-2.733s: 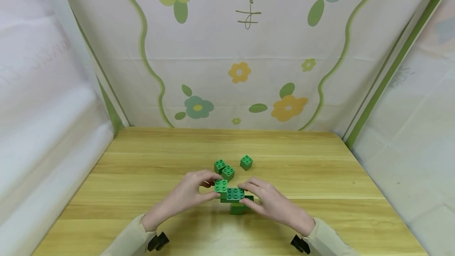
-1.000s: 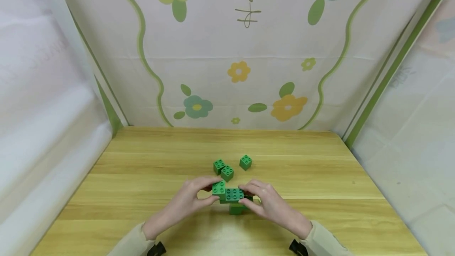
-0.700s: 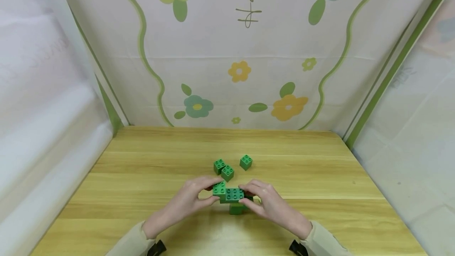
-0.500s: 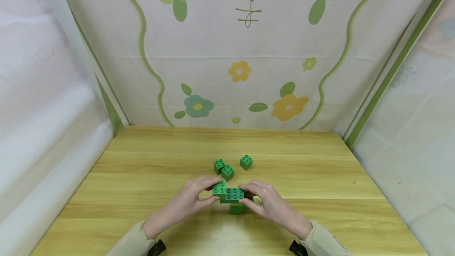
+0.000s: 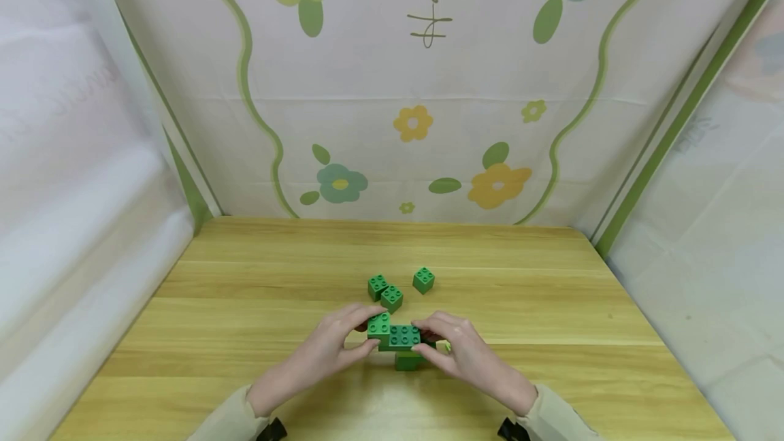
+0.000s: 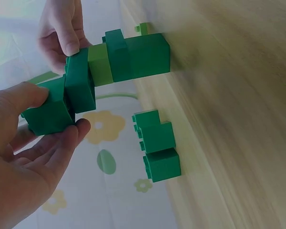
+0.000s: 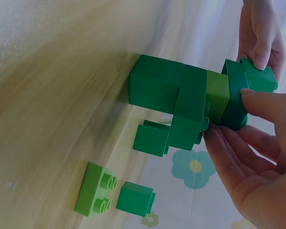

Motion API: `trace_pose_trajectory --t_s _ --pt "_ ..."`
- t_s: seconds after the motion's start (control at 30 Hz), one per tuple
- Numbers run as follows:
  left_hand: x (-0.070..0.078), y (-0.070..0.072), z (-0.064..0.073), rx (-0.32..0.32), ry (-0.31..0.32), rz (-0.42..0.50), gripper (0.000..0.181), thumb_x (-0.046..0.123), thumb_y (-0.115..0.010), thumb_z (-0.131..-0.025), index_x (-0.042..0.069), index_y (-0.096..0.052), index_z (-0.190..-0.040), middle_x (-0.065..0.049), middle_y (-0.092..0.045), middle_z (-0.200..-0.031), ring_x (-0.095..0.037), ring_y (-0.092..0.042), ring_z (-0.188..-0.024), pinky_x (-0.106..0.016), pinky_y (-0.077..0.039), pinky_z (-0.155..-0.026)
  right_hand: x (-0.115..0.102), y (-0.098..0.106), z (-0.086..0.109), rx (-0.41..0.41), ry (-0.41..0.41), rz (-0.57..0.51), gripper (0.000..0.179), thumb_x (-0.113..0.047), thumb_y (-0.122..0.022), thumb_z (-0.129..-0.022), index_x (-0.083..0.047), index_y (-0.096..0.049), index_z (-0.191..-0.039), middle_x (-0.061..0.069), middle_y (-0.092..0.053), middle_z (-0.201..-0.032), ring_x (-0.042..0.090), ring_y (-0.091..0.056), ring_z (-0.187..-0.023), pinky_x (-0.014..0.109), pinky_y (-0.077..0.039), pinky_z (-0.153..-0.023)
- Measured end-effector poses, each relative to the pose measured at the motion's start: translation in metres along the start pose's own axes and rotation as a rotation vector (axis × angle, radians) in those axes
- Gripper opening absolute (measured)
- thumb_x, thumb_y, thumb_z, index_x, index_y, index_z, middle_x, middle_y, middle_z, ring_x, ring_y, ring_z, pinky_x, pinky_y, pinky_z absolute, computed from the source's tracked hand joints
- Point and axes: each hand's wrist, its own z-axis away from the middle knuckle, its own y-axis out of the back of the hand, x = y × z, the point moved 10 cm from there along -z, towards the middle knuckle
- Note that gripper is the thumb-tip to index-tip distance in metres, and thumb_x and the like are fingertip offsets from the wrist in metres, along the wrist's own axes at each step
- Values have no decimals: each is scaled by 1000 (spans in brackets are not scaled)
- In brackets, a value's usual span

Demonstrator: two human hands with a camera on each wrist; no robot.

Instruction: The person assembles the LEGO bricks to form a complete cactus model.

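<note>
A stack of green building bricks stands on the table, its bottom brick (image 7: pixel 157 83) dark green with a wider crosswise brick (image 7: pixel 189 102) above it. Over these come a light green brick (image 7: pixel 217 95) and a dark green top brick (image 5: pixel 404 336) with bare studs. My left hand (image 5: pixel 327 339) pinches a square green brick (image 5: pixel 378 324) between thumb and fingers at the top brick's left end, overhanging it. The two bricks touch; whether the studs are fully seated I cannot tell. My right hand (image 5: pixel 468 349) grips the top brick's right end by its sides.
Beyond the stack lie three loose square green bricks: two close together, a left brick (image 5: pixel 377 286) and a nearer brick (image 5: pixel 392 298), and one farther right brick (image 5: pixel 423 280). A light green brick (image 7: pixel 94 190) lies beside the stack. A flowered cloth (image 5: pixel 478 87) hangs behind the wooden table (image 5: pixel 245 278).
Both hands stay almost in place. Compared with the oldest frame, the left hand and its brick sit very slightly lower. The stack and loose bricks have not visibly shifted.
</note>
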Motion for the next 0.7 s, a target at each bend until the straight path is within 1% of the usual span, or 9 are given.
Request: trace_pose_trajectory --t_s 0.3,0.53,0.6,0.7 --pt "0 -3 -1 -27 -2 25 48 6 -77 -84 6 -60 -129 -1 -66 -98 -8 -63 -86 -16 -58 -76 2 -1 2 -2 -15 -21 31 -15 -74 -89 1 -68 -115 4 -72 -98 8 -69 -83 19 -61 -73" --pt "1 -2 -1 -25 -6 23 50 6 -77 -84 6 -59 -130 -1 -66 -99 -8 -63 -86 -17 -58 -76 2 -1 3 -4 -17 -21 31 -16 -73 -89 1 -68 -116 4 -73 -99 8 -70 -84 20 -61 -74" --pt "1 -3 0 -31 0 14 51 7 -77 -84 7 -58 -131 -2 -67 -104 -10 -64 -89 -20 -59 -78 2 -1 3 -8 -19 -19 31 -16 -73 -90 0 -68 -116 4 -73 -99 9 -70 -85 20 -61 -74" --pt "-3 -6 1 -48 41 -5 57 11 -77 -84 7 -53 -136 -8 -67 -120 -16 -66 -101 -29 -60 -86 2 -2 2 -17 -23 -14 31 -17 -72 -90 0 -68 -116 4 -73 -100 10 -70 -85 19 -60 -75"
